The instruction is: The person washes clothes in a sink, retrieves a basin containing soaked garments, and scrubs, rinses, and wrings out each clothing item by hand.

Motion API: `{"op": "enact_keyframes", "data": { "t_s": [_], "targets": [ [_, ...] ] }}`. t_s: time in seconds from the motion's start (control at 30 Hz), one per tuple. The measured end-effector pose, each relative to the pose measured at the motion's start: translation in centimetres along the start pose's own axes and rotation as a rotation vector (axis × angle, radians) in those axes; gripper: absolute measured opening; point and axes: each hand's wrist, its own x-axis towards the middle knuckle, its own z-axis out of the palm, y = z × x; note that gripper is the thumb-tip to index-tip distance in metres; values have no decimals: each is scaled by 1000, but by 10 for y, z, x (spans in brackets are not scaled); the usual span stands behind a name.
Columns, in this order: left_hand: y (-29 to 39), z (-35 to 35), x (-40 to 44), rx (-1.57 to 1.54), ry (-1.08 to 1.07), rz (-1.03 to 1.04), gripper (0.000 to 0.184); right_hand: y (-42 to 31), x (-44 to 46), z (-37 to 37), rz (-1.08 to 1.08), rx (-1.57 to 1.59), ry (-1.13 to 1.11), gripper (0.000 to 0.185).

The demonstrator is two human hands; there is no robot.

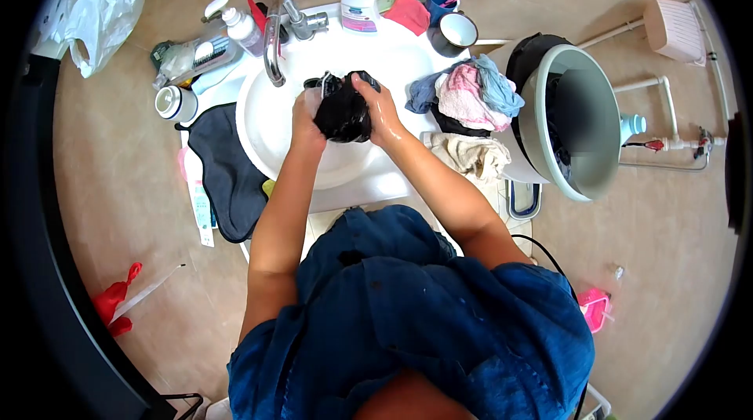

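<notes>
Over the white washbasin [260,134], a wet, bunched-up black cloth [343,112] is held between my two hands. My left hand [307,117] grips its left side, with some white suds near the fingers. On the opposite side, my right hand [382,110] is wrapped around the cloth, thumb on top, and the skin shines with water. What kind of garment the cloth is cannot be made out. A chrome faucet [274,47] stands just beyond my left hand, its spout over the bowl.
Right of the basin lies a pile of pink and blue cloths [474,94] above a beige cloth [471,155]. A grey-green basin [610,145] holds dark items. A white bottle [359,4], pump bottle [243,30] and mug [455,34] line the back. A dark mat [223,161] hangs left.
</notes>
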Motion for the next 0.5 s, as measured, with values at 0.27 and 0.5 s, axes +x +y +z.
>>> {"op": "enact_keyframes", "data": {
  "t_s": [0.27,0.5],
  "targets": [
    [5,28,-26,1240,73,755,12,27,17,-33,246,104,70,26],
    [-2,33,-57,1517,-169,767,13,71,38,-76,513,-74,49,24]
  ]
}}
